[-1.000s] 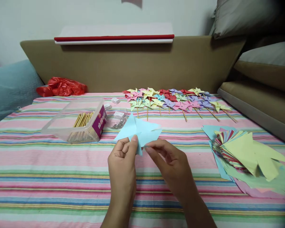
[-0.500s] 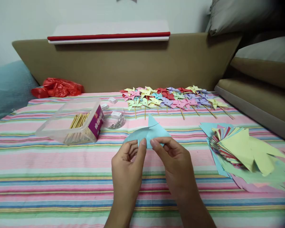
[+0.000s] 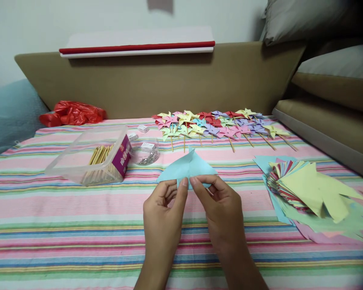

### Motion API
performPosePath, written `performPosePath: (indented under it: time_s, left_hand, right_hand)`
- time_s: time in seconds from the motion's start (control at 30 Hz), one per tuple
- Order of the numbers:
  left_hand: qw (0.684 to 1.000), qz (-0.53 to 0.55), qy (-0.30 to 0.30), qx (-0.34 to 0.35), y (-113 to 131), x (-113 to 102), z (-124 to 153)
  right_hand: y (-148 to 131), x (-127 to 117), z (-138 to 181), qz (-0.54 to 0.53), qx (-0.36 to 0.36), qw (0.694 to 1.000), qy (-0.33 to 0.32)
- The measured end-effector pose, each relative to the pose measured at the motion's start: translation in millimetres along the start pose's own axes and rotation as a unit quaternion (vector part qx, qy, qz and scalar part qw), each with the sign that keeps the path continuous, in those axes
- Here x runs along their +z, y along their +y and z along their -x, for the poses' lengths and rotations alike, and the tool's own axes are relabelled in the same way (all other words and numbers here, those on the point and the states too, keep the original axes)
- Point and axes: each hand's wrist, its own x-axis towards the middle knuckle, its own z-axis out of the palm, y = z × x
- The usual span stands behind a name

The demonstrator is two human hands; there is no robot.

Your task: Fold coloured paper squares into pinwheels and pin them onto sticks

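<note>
A light blue paper pinwheel piece (image 3: 190, 164) is held up between both hands above the striped cloth. My left hand (image 3: 166, 201) is closed on its lower left part, the thumb pressed near the centre. Beside it, my right hand (image 3: 219, 201) pinches the lower right part with thumb and forefinger. The two thumb tips almost meet at the paper's folded-in bottom edge. One point of the paper stands up at the top, and its side points spread left and right. The paper's back is hidden from me.
Finished pinwheels on sticks (image 3: 211, 127) lie in rows at the back. A clear plastic box (image 3: 69, 161) with wooden sticks is at the left, near a round dish of metal pins (image 3: 148, 156). Cut paper sheets (image 3: 314, 189) are piled at the right. A red plastic bag (image 3: 75, 112) lies back left.
The left flap of the blue paper, curled over before, now lies flatter and more spread out. Both hands keep their hold in nearly the same place.
</note>
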Motion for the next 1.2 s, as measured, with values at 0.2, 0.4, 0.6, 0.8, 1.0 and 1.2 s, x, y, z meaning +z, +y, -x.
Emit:
performPosePath:
  time_s: [0.2,0.4,0.6,0.8,1.0,1.2]
  left_hand:
    - [1.000,0.010,0.003,-0.006,2,1,0]
    - [0.999,0.032,0.001,-0.020,3,1,0]
    - [0.999,0.030,0.005,-0.025,2,1,0]
    - [0.999,0.024,0.012,-0.023,3,2,0]
    - [1.000,0.015,0.012,-0.017,2,2,-1]
    - [0.999,0.012,0.030,-0.010,3,-4,-4]
  right_hand:
    - [2,-1,1,0.004,-0.012,1.000,0.000]
    - [3,1,1,0.015,-0.033,0.999,0.008]
    - [5,3,3,0.022,-0.033,0.999,0.027]
    - [6,3,4,0.023,-0.028,0.999,0.034]
    - [7,6,5,0.024,-0.025,0.999,0.025]
    - [-4,-1,-3,-0.111,-0.031,0.991,0.071]
